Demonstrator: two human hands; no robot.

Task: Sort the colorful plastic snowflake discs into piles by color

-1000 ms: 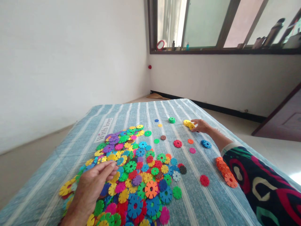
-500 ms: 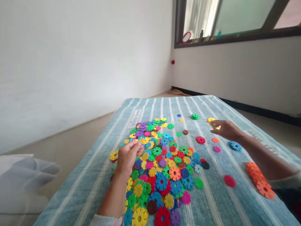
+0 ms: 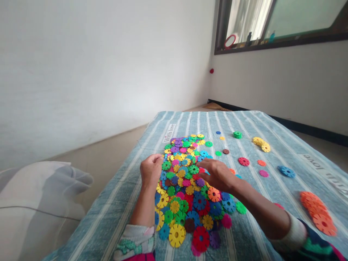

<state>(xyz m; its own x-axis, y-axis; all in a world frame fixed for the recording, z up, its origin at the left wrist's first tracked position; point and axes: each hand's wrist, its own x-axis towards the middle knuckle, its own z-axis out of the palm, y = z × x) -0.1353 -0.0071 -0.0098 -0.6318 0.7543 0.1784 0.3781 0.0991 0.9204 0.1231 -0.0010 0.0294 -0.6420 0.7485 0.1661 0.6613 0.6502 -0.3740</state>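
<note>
Looked down on bed (image 3: 119, 214) with striped blue cover, "With love" printed near far-left edge. Found pile (image 3: 187, 203) of toothed plastic discs in many colours, spread flat mid-bed with heavy overlap, reaching from near edge toward far end.

Noted left hand (image 3: 150, 170) at pile's left rim, knuckles up, fingers curled in toward palm, tips down among discs. Could not tell whether clamped on a disc. Patterned sleeve (image 3: 134, 241) at that wrist.

Noted right hand (image 3: 216, 174) palm-down over pile's middle, fingers stretched out and apart, pointing left, resting on or just above discs, nothing pinched. Hands near each other, not touching, with green and yellow discs between.

Logged loose pieces right of pile, well apart from both hands:
- orange stack (image 3: 318, 214) fanned along right side of bed
- yellow stack (image 3: 261, 143) farther up
- green disc (image 3: 237, 134) beyond that, seemingly more than one thick
- blue disc (image 3: 286, 171), red disc (image 3: 244, 161) and brown disc (image 3: 226, 151) lying singly on cover

Counted a few smaller pink, orange, blue and yellow ones scattered among these.

Marked white cloth (image 3: 40, 203) bunched left of bed, low in view. Marked window (image 3: 285, 18) top right with red ring (image 3: 230, 41) on sill. Other sill items too small to tell.
</note>
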